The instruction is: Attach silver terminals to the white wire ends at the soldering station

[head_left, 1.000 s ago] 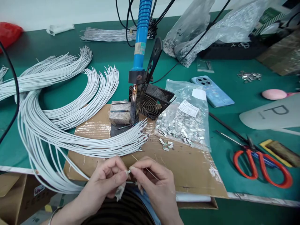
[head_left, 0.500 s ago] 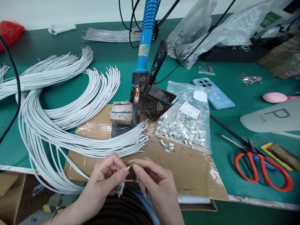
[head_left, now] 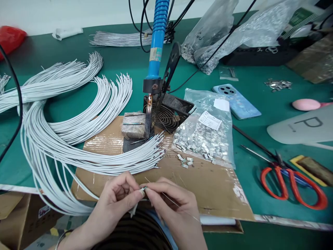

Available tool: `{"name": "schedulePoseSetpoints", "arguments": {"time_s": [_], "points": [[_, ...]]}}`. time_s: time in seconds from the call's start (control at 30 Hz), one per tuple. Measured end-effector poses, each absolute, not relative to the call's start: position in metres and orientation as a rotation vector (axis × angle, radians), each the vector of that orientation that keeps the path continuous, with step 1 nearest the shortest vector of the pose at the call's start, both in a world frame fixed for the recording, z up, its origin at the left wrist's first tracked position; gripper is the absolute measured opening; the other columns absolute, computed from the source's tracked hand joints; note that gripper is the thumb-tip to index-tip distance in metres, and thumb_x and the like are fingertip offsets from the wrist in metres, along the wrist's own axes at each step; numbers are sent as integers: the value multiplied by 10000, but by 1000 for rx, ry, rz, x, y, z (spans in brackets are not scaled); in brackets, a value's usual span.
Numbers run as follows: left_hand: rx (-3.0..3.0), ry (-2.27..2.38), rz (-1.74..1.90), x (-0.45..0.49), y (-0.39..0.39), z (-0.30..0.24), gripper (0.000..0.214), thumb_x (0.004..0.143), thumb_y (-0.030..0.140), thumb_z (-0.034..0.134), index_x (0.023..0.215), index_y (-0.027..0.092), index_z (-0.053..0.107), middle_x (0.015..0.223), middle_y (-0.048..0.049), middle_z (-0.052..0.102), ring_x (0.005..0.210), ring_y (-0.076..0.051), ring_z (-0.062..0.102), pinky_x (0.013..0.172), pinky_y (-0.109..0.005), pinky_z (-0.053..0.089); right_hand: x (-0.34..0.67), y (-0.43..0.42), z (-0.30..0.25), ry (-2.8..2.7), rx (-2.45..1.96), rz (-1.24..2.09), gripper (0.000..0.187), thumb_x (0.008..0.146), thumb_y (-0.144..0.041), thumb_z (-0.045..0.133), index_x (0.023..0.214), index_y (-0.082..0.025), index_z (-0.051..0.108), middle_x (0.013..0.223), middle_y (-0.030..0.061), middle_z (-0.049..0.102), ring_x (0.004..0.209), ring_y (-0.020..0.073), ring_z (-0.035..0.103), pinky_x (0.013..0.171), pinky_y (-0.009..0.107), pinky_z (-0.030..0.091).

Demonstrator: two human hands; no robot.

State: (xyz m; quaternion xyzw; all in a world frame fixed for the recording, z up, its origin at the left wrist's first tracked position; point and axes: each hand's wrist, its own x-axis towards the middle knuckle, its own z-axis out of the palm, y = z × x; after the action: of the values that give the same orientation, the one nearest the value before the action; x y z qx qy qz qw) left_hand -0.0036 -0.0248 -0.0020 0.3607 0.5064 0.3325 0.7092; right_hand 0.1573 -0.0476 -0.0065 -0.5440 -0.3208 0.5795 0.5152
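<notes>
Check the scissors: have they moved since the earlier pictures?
No: the scissors keep the same place and angle against the cardboard; only the whole view shifts slightly.

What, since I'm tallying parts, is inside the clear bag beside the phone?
The clear bag holds a heap of small silvery pieces. Pieces lower in the heap, and whatever lies directly under the white labels, are covered.

White wall (head_left: 65, 12) across top. Green worktop (head_left: 274, 107) before it, pale strip (head_left: 18, 188) along front edge. Brown carton (head_left: 33, 222) below, lower left. Green surface (head_left: 273, 238) beneath, lower right; whether floor, cannot tell. Light soft, even.
</notes>
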Motion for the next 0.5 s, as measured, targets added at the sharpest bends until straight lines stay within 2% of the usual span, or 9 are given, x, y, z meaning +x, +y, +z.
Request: {"name": "schedulePoseSetpoints", "arguments": {"time_s": [0.33, 0.5], "points": [[824, 1090, 716, -7, -26, -9, 405, 871, 519, 862, 771, 181, 662, 633, 51, 532, 598, -100, 395, 570, -236, 280, 163, -49, -15, -901, -1224, 1349, 179, 889, -223, 770, 907, -328, 913, 640, -19, 645, 535, 86, 479, 497, 211, 325], [826, 1088, 719, -7, -26, -10, 417, 862, 526, 868, 767, 176, 661, 619, 56, 519, 579, -91, 388, 554, -228, 269, 165, -51, -20, -945, -1235, 1324, 206, 894, -195, 768, 926, -341, 910, 667, -17, 677, 585, 97, 551, 538, 197, 382]]}}
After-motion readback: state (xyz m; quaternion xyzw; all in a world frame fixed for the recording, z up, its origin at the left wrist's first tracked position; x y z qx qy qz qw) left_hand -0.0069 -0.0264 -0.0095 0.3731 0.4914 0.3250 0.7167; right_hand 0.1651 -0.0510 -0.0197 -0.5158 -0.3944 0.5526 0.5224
